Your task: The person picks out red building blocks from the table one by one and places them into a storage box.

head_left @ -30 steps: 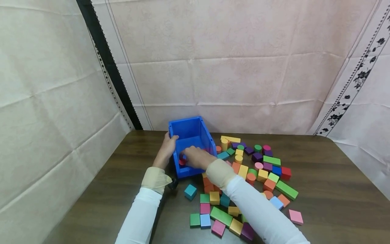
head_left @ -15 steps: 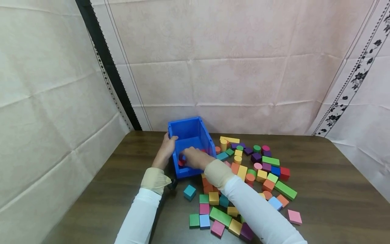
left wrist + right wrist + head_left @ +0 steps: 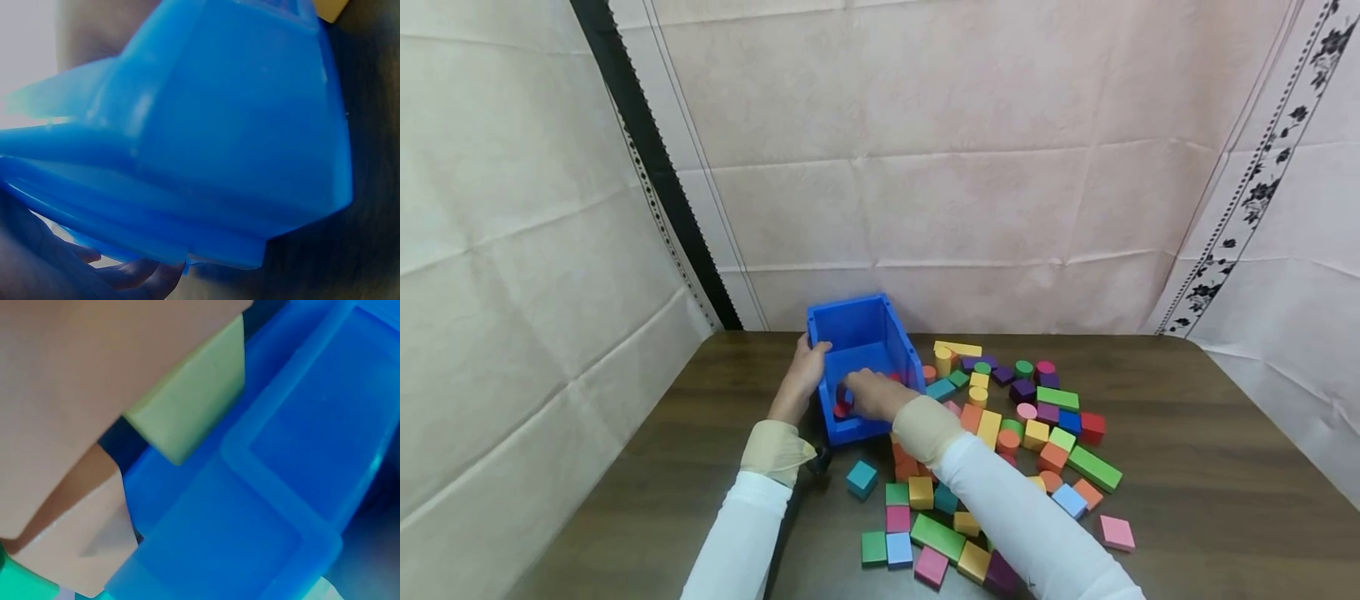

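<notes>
A blue plastic bin (image 3: 859,350) stands tipped with its mouth facing me. My left hand (image 3: 802,377) grips its left rim, thumb over the edge; the left wrist view shows fingers (image 3: 134,275) curled under the blue rim. My right hand (image 3: 874,395) reaches down inside the bin with bent fingers, their tips hidden; I cannot tell whether they hold anything. Red pieces (image 3: 842,408) lie in the bin right beside those fingers. In the right wrist view, a pale yellow block (image 3: 194,394) sits against the blue bin wall (image 3: 300,444).
Many coloured wooden blocks and cylinders spread right of and in front of the bin, including a long green block (image 3: 1094,468). A teal cube (image 3: 861,479) lies apart near the bin's front. A pink block (image 3: 1116,532) lies at the right. Pale cloth (image 3: 880,167) hangs behind the table (image 3: 625,500).
The whole head view has shifted slightly left and down. Both hands keep their places at the bin, and the blocks on the table stay as they were.
</notes>
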### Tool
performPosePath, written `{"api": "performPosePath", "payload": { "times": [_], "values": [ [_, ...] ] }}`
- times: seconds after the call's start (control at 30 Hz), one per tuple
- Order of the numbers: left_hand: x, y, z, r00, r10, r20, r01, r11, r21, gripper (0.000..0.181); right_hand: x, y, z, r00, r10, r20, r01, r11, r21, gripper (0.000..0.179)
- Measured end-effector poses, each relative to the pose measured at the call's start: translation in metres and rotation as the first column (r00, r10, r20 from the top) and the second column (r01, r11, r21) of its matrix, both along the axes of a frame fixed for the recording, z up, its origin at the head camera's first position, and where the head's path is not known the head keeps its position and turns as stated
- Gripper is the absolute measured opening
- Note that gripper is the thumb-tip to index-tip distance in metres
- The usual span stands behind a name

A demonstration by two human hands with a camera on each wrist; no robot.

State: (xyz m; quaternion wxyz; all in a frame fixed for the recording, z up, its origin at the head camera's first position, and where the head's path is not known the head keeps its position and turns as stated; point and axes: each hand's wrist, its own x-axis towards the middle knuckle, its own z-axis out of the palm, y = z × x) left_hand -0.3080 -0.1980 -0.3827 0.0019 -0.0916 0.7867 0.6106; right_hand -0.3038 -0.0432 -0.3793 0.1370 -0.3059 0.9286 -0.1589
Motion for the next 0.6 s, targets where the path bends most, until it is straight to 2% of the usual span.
{"api": "performPosePath", "payload": {
  "times": [0.13, 0.33, 0.6],
  "values": [
    [0.001, -0.002, -0.002, 1.0, 0.002, 0.0, -0.002, 1.0, 0.004, 0.073, 0.001, -0.001, -0.001, 1.0, 0.005, 0.004, -0.005, 1.0, 0.004, 0.037],
    [0.001, -0.001, -0.003, 1.0, 0.002, -0.021, -0.002, 1.0, -0.007, 0.073, 0.001, 0.003, -0.004, 1.0, 0.026, -0.002, -0.026, 0.999, -0.042, 0.04],
    [-0.001, 0.0, -0.002, 0.999, 0.014, -0.039, -0.014, 1.0, -0.005, 0.073, 0.009, 0.015, -0.003, 0.994, 0.062, -0.09, -0.073, 0.989, -0.129, 0.037]
  ]
}}
